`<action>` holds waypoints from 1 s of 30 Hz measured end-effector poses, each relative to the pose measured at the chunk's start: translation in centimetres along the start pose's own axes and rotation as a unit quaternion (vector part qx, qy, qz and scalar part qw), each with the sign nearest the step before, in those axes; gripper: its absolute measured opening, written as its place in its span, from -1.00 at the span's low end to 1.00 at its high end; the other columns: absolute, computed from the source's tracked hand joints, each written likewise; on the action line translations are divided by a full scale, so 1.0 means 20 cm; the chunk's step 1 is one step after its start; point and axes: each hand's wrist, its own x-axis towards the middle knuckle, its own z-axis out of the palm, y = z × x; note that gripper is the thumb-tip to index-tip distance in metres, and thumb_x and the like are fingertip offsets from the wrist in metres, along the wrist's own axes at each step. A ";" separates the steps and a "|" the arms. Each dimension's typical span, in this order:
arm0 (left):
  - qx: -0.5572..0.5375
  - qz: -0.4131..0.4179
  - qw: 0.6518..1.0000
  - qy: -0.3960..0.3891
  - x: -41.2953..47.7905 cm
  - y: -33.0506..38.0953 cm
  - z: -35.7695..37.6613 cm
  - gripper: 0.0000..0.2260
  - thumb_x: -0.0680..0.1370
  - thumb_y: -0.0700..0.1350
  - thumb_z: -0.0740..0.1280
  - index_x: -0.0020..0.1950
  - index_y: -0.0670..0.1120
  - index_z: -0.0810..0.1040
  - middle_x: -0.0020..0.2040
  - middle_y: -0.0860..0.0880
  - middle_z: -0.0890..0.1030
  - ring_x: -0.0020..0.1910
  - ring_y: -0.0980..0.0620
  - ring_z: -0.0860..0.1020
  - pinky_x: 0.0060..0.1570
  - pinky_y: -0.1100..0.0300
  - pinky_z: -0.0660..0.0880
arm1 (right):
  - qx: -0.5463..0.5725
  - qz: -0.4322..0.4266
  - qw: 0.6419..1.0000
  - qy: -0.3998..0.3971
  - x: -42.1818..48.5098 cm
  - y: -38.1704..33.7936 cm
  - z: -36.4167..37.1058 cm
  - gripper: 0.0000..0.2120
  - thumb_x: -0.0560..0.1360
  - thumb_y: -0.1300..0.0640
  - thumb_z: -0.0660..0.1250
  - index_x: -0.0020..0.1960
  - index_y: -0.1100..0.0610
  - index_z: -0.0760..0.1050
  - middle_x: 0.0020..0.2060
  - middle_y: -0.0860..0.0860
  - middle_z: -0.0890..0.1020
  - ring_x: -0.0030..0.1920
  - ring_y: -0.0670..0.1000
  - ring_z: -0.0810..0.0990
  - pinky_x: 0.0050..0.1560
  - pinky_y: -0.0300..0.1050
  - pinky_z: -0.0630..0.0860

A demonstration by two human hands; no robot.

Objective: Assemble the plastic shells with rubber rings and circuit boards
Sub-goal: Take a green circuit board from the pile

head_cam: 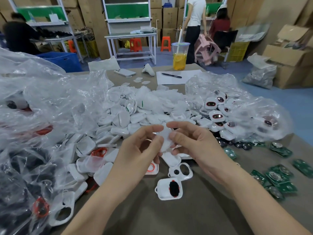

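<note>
Shell (166,139): midway between them, long axis away from me
Left hand (138,148): pinches left edge
Right hand (194,143): pinches right edge

Left hand (140,146) and right hand (191,141) pinching white shell (165,138), above shell heap (128,116), table (169,216)

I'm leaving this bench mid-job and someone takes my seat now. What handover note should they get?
Left hand and right hand both pinch one held shell above the table; it is too blurred to tell what is fitted.
Shell pile lies behind the hands, rings in a small bag to their left, boards on the right.
Done: finished units in the open bag at right.
Started: a ringed shell and a shell with a dark insert lie near the hands.
Left: the pile, likely most of the job.
</note>
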 end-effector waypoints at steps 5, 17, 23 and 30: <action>-0.011 -0.006 1.000 0.009 0.01 -0.02 0.00 -0.80 0.61 -0.12 0.36 0.08 0.20 0.64 -0.21 -0.01 0.66 -0.32 0.04 0.60 -0.21 0.27 0.55 | -0.006 -0.006 1.000 -0.007 0.01 0.00 -0.03 -0.81 0.54 0.22 0.41 0.09 0.02 0.69 -0.20 0.03 0.66 -0.21 -0.04 0.64 -0.16 -0.20 0.60; 0.026 -0.027 0.996 0.081 0.02 -0.04 -0.04 -0.81 0.62 -0.15 0.33 0.05 0.15 0.65 -0.23 0.06 0.66 -0.36 0.12 0.60 -0.31 0.38 0.50 | -0.451 -0.165 0.874 0.065 -0.01 0.04 -0.08 -0.81 0.61 -0.02 0.29 0.17 -0.14 0.61 0.12 -0.28 0.53 0.16 -0.23 0.49 0.19 -0.46 0.32; 0.046 -0.027 0.994 0.092 0.00 -0.03 -0.04 -0.82 0.63 -0.17 0.33 0.10 0.10 0.63 -0.22 0.08 0.65 -0.36 0.15 0.59 -0.32 0.41 0.48 | -0.629 -0.169 0.759 -0.024 -0.05 0.07 -0.10 -0.63 0.57 -0.21 0.23 0.25 -0.08 0.59 0.33 -0.08 0.47 0.43 0.00 0.29 0.52 -0.07 0.08; 0.053 -0.022 0.993 0.100 -0.01 -0.02 -0.04 -0.81 0.62 -0.18 0.32 0.07 0.11 0.62 -0.26 0.06 0.63 -0.37 0.15 0.58 -0.34 0.43 0.45 | -0.712 -0.232 0.661 0.047 -0.02 0.10 -0.06 -0.77 0.54 -0.02 0.38 0.11 0.08 0.66 0.15 0.10 0.63 0.28 0.22 0.54 0.42 0.34 0.31</action>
